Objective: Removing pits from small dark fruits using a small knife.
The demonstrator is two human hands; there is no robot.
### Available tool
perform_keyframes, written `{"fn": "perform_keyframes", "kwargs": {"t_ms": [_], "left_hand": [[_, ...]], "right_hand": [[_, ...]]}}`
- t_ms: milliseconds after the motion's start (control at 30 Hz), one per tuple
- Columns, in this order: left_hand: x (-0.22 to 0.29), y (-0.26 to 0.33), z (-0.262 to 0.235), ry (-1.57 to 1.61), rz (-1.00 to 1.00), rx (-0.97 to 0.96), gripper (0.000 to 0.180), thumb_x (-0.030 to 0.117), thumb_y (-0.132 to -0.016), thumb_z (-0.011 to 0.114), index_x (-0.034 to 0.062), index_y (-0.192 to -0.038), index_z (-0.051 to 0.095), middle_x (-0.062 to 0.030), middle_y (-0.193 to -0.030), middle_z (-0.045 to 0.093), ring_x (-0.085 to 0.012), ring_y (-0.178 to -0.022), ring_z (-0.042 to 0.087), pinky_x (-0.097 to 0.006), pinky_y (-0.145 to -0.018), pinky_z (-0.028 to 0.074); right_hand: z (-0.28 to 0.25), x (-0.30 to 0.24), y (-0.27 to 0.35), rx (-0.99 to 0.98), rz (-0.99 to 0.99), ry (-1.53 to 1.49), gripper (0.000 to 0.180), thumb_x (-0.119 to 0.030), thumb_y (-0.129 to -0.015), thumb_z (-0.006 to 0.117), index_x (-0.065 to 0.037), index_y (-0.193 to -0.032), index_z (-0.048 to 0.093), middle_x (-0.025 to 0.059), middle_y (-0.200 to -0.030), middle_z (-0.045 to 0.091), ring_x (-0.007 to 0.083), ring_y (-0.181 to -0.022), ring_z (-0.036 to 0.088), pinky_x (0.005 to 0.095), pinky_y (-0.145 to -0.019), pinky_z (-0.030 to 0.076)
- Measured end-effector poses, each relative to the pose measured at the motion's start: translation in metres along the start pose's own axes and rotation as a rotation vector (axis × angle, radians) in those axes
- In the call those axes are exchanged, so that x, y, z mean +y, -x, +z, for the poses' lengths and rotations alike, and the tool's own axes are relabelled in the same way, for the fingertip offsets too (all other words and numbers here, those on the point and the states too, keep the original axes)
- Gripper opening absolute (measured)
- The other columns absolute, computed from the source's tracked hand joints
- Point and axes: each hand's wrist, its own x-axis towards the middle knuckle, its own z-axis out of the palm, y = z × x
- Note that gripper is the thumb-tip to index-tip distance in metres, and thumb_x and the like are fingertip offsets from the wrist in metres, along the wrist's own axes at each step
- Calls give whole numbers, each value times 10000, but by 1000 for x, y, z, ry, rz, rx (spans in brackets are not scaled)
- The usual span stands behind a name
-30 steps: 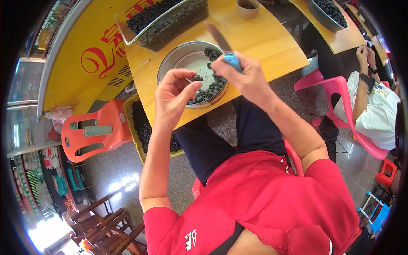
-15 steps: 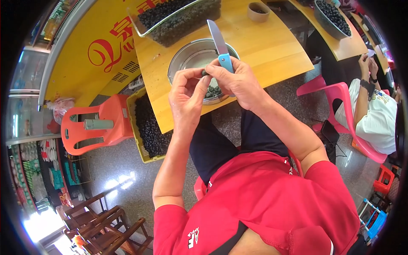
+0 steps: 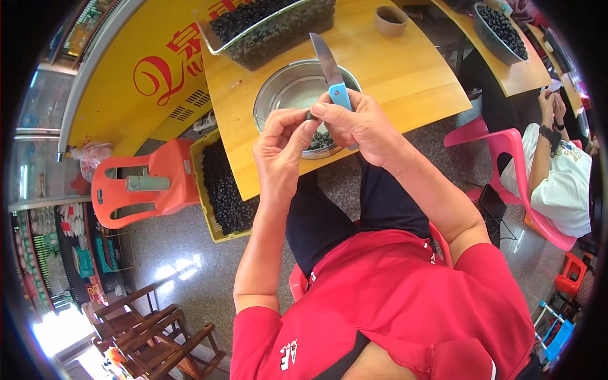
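My left hand [image 3: 283, 144] pinches a small dark rounded piece [image 3: 311, 115] between thumb and fingertips; its exact kind is too small to tell. In my right hand [image 3: 370, 126] is a knife [image 3: 327, 60] with a light blue handle, its blade pointing up and away. The right thumb touches the dark piece at the left fingertips. Both hands are over the near side of a round metal basin [image 3: 258, 95], which holds several small greenish-dark pieces [image 3: 322, 140] under a shallow layer of liquid.
A clear tub [image 3: 282, 39] of dark pieces and a small round cup [image 3: 391, 21] stand on the wooden table [image 3: 411, 76]. Left are a yellow crate [image 3: 206, 201] of dark pieces and an orange chair [image 3: 152, 183]. Another person [image 3: 557, 164] sits right, near a filled bowl [image 3: 500, 31].
The view has shifted slightly, so the scene sits a little lower and to the right. My hands keep nearly the same pose, with the same piece and knife held.
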Motion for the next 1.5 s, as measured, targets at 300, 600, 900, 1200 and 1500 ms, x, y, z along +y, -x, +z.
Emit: {"fn": "perform_keyframes", "kwargs": {"t_ms": [300,600,900,1200,1500], "left_hand": [[-6,0,-6,192,-103,46,189,99,-865,688,0,-1018,636,-8,-818,602,-66,-693,512,-197,-648,416],[-5,-1,0,223,-105,42,189,98,-880,672,13,-1025,584,-23,-824,598,-85,-704,526,-208,-649,422],[-9,0,1,304,-60,54,162,100,-882,669,25,-999,586,-20,-822,601,-88,-704,530,-221,-650,420],[10,7,-3,261,162,-55,115,20,-864,651,-23,-971,638,-76,-889,563,-131,-684,557,-224,-610,447],[3,8,-4,91,196,21,169,-23,-847,656,-27,-1016,651,-65,-925,569,-117,-732,561,-227,-663,476]], "right_hand": [[-11,-7,-1,1,-407,634,195,-199,-916,621,-4,-920,613,38,-709,558,141,-664,542,300,-595,439],[-18,-11,5,-23,-692,1212,143,-131,-854,639,-39,-958,608,127,-809,581,330,-711,589,379,-597,470],[-15,-9,3,-2,-711,1259,141,-117,-840,640,-50,-959,606,114,-812,587,321,-701,601,386,-568,472],[-21,-9,-8,59,-645,1231,154,-170,-877,643,-21,-894,613,99,-768,591,252,-658,589,343,-573,457],[16,-31,12,-119,-142,492,262,-309,-917,638,-52,-870,629,-49,-740,564,26,-665,495,213,-550,384]]}}
